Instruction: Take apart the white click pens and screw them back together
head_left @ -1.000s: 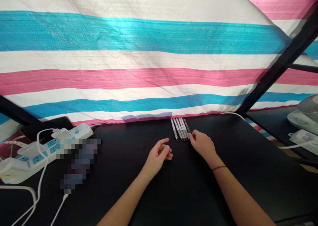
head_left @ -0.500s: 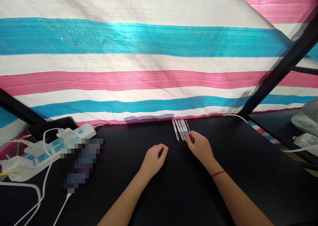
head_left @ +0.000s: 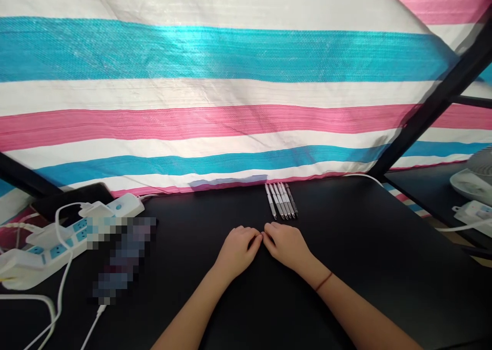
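Observation:
Several pens (head_left: 282, 201) lie side by side on the black tabletop (head_left: 246, 309), close to the striped sheet. Most have white and grey barrels, and the rightmost one is dark. Just in front of the pens rests my right hand (head_left: 287, 243), its fingers curled in, a thin dark red band round the wrist. My left hand (head_left: 237, 251) lies on the table beside it, loosely closed too. The tips of both hands meet or nearly meet between them. Nothing shows in either hand, and neither touches the pens.
A white power strip (head_left: 71, 242) with plugs and white cables stands at the left, a blurred-out phone-like device (head_left: 125, 258) beside it. The striped sheet (head_left: 230, 119) hangs behind the table. A black frame post (head_left: 423, 114) slants at the right, near a fan-like object (head_left: 476, 178).
My right hand has moved away from the right end of the pens, toward me and left, to meet my left hand. The dark pen now shows fully. My left hand has barely moved.

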### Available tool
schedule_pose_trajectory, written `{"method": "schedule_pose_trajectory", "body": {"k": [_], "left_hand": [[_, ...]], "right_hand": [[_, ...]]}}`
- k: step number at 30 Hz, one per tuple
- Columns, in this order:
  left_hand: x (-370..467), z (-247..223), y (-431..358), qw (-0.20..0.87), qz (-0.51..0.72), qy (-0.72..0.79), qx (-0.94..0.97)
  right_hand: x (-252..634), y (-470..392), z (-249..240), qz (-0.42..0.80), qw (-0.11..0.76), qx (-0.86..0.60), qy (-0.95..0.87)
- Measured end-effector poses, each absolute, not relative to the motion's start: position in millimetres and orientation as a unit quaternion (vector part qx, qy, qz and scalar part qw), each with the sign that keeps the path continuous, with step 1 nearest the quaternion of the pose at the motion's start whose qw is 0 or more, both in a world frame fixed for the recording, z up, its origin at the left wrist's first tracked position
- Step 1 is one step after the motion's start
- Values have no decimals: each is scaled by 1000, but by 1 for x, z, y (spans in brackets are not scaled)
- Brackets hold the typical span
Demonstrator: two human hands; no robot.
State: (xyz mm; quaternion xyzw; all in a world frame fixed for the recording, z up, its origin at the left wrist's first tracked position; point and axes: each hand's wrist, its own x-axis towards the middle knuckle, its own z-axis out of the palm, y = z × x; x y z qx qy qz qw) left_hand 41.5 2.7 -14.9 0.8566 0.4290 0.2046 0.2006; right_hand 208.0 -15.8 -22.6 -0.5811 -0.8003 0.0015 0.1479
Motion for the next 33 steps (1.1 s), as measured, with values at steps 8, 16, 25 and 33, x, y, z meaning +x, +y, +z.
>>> {"method": "schedule_pose_trajectory", "body": {"k": [8,16,25,33], "left_hand": [[45,-18,1,152,205,481,839],[42,-20,0,185,230,493,819],[40,-15,-4,231,217,482,817],[36,-15,6,221,200,464,834]], "right_hand": [[190,-15,-26,-2,131,-637,-760],[166,-2,-18,32,72,-667,-741],[173,-8,-24,62,132,-632,-761],[177,0,-19,52,86,-626,-774]]}}
